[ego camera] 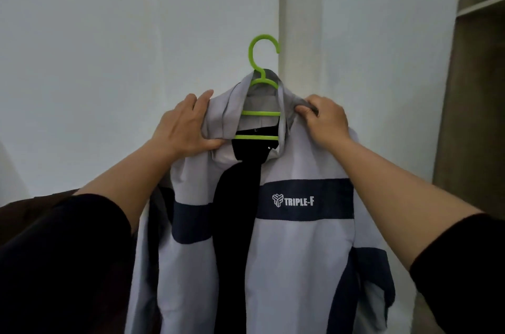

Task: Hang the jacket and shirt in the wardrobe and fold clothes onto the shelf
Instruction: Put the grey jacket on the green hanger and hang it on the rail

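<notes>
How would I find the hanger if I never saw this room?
Look at the grey jacket held up before the white wall. At its collar, between the two hands, sits the hanger. It is the only bright green thing, its hook poking up free.

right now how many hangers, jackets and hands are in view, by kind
hangers: 1, green hanger
jackets: 1, grey and navy jacket on it
hands: 2, left hand and right hand, each gripping the collar
total: 4
</notes>
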A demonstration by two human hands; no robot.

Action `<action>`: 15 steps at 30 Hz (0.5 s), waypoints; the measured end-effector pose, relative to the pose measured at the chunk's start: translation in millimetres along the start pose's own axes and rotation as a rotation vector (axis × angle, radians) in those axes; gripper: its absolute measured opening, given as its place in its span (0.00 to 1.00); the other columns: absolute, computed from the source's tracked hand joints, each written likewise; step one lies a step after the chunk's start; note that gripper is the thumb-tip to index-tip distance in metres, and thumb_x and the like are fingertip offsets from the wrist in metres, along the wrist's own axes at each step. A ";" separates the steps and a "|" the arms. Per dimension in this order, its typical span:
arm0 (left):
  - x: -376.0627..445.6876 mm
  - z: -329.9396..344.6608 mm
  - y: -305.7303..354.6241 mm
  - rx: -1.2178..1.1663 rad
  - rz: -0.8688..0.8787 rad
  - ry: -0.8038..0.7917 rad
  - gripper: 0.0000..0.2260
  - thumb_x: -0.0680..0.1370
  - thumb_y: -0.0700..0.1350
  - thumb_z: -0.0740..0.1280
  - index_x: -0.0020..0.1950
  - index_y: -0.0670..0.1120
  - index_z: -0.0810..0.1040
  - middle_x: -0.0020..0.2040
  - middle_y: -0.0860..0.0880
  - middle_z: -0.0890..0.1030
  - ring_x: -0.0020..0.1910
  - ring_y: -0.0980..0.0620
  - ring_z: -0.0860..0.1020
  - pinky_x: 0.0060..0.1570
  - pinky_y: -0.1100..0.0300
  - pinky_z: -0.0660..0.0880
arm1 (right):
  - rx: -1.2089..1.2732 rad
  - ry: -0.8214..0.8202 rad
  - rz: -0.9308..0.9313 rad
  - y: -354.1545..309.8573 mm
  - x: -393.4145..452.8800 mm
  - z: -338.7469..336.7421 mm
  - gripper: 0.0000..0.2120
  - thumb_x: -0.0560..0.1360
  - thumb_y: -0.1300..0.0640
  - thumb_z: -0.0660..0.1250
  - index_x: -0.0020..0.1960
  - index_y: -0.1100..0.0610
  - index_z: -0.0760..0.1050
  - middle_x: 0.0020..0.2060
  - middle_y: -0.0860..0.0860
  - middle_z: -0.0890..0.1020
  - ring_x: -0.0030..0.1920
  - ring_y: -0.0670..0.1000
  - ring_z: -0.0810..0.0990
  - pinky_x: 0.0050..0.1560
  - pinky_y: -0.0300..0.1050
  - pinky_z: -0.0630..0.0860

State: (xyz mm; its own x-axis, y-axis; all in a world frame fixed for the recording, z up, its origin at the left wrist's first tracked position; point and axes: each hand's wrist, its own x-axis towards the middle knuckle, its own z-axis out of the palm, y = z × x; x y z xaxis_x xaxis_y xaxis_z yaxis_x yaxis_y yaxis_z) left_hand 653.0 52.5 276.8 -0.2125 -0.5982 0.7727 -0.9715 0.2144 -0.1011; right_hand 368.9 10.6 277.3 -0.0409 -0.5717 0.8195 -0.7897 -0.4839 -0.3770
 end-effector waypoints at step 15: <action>90.0 73.6 209.0 -0.091 0.224 0.077 0.45 0.65 0.64 0.71 0.75 0.45 0.59 0.55 0.41 0.73 0.52 0.37 0.76 0.44 0.47 0.74 | -0.530 -0.082 -0.043 166.0 -0.4 -97.7 0.52 0.67 0.43 0.72 0.75 0.39 0.38 0.64 0.55 0.64 0.63 0.57 0.65 0.61 0.62 0.67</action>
State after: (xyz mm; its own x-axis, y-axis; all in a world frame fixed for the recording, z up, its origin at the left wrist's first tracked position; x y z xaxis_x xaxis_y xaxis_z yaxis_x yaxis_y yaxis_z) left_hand 423.1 -13.4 279.0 -0.4090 -0.4684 0.7832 -0.8871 0.4055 -0.2207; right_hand 178.1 -4.9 256.5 0.0290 -0.6187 0.7851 -0.9912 -0.1191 -0.0572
